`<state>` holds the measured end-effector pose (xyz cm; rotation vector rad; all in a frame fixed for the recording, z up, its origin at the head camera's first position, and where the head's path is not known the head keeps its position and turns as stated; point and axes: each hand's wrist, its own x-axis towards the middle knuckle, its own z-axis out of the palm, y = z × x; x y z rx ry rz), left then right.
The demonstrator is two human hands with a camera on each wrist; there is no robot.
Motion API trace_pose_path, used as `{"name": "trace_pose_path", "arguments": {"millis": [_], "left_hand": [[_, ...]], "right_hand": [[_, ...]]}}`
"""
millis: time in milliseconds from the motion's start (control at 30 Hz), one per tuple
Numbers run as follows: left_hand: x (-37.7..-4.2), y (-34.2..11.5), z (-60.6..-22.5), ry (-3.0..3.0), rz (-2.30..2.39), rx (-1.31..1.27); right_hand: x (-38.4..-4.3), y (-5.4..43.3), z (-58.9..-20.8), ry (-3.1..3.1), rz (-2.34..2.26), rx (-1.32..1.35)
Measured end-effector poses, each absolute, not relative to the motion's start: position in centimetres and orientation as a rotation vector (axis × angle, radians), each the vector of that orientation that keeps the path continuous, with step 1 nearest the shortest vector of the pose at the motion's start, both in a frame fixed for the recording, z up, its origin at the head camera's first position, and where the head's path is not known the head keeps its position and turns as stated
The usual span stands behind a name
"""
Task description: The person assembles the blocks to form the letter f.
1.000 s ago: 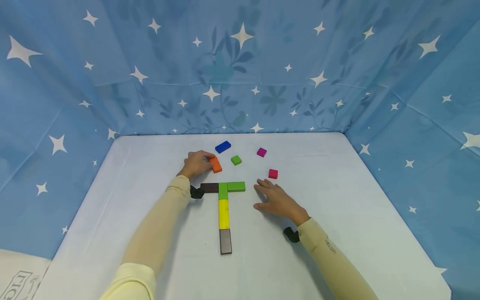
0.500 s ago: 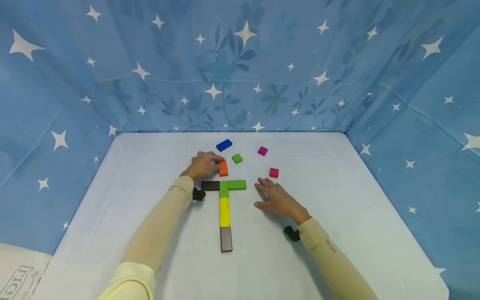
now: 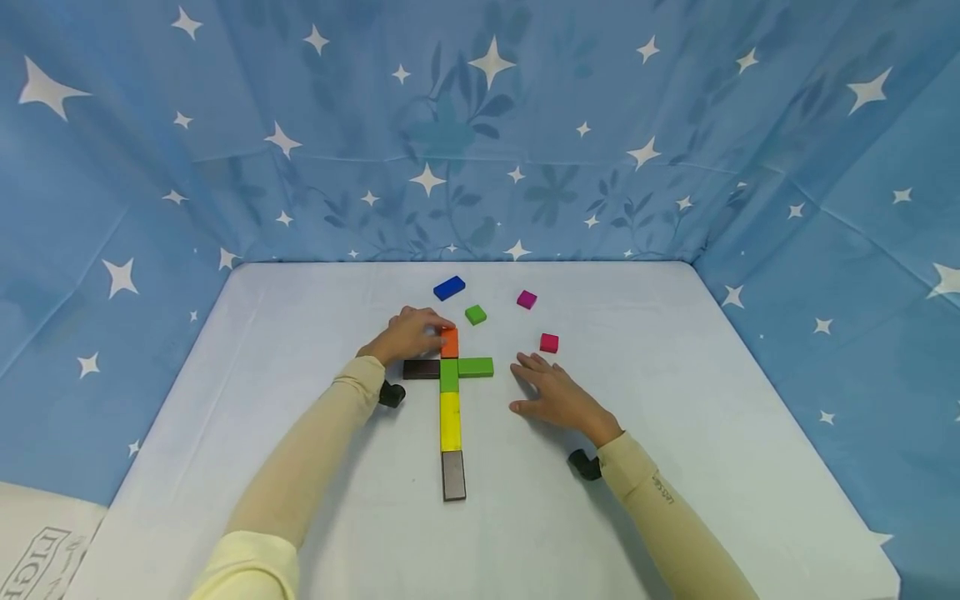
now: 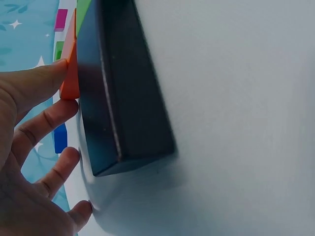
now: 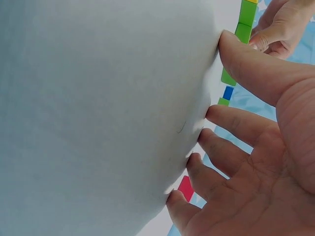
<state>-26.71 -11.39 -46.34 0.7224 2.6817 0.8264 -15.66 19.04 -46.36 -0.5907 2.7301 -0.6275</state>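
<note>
My left hand (image 3: 409, 336) pinches an orange block (image 3: 450, 342) between thumb and index finger, its near end right at the top of a small green block (image 3: 449, 376). That green block sits between a black block (image 3: 422, 369) on the left and a longer green block (image 3: 476, 367) on the right. Below it a yellow block (image 3: 450, 422) and a dark grey block (image 3: 453, 476) run in line toward me. In the left wrist view the black block (image 4: 128, 88) looms large in front. My right hand (image 3: 558, 396) rests with fingers spread and fingertips on the table, holding nothing.
Toward the back of the white table (image 3: 675, 350) lie a blue block (image 3: 449, 288), a small green block (image 3: 476, 314) and a magenta block (image 3: 527, 299). A red-pink block (image 3: 549, 342) lies just beyond my right fingertips. Blue star-patterned curtains (image 3: 375, 125) enclose the table.
My left hand has brought the orange block right and toward me, turning it from slanted to straight, up to the top of the green block. The right hand has stayed in place.
</note>
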Motion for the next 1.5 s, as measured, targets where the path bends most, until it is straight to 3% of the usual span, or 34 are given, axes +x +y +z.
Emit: {"name": "trace_pose_path", "arguments": {"millis": [1000,1500], "left_hand": [[-26.8,-11.9,-46.7,2.623,0.950,0.858],[-29.7,-13.7,-46.9,2.693,1.059,0.368]], "right_hand": [[-15.5,18.9,-46.1,2.720,-0.647,-0.581],[-15.7,19.2,-46.4,2.719,-0.658,-0.582]]}}
